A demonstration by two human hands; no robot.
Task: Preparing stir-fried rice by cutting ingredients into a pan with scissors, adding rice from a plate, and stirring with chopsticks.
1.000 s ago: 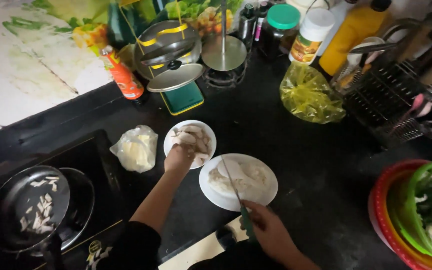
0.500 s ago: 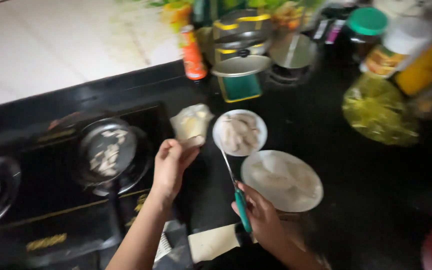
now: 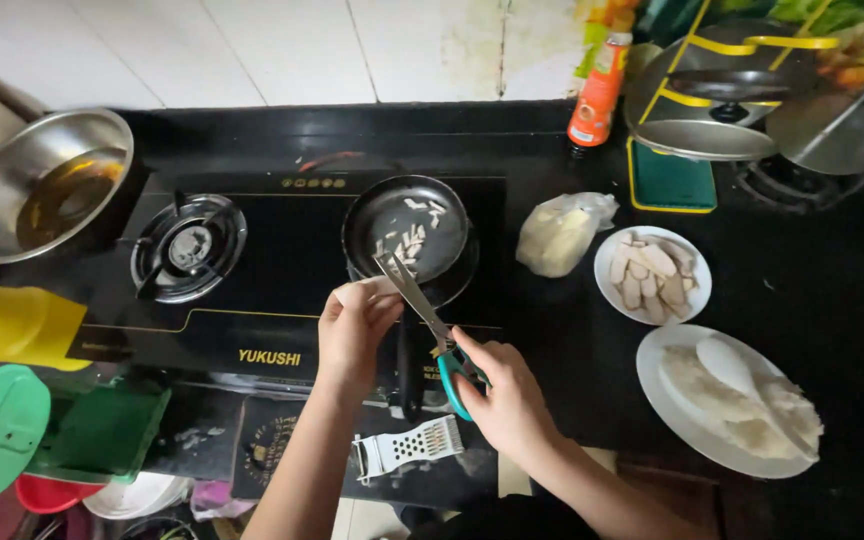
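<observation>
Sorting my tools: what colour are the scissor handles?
Teal, on the scissors in the right hand; head view.

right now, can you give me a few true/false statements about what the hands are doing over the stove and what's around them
1. The right hand holds scissors with teal handles. True.
2. The scissor blades point toward the small dark pan on the stove. True.
3. The pan is empty. False: pale cut strips lie in it.
4. The left hand grips the orange bottle. False: it pinches a small pale piece at the scissor blades; the bottle stands apart at the back wall.
5. The small white plate holds pale slices, right of the stove. True.
6. A white grater hangs on the wall. False: it lies low in view, below the hands.
</observation>
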